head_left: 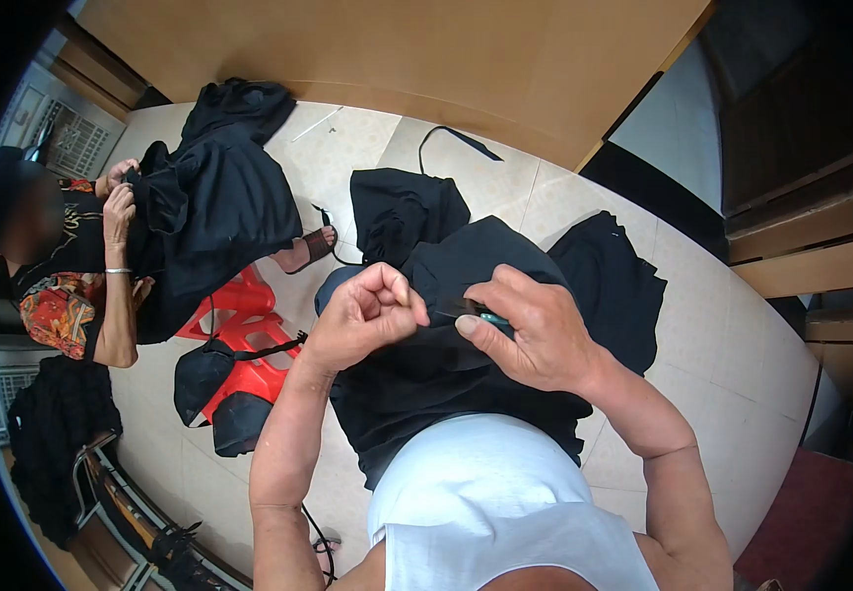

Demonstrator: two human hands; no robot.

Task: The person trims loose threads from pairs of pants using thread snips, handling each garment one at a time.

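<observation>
Black cloth (416,384) lies across my lap, below both hands. My left hand (369,317) is closed, thumb and fingers pinched together over the cloth; what it holds is too small to make out. Close to its right, my right hand (530,330) grips a small tool (490,318) with a green part showing between thumb and fingers. The tool's dark tip points toward my left hand, and its exact shape is partly hidden by my fingers.
At the left a co-worker (81,256) holds black cloth (219,212) in both hands. Red stools (264,369) with black cloth pieces stand between us. More black garments (609,286) lie right and ahead on the tiled floor (702,394). A wooden panel (397,49) rises in front.
</observation>
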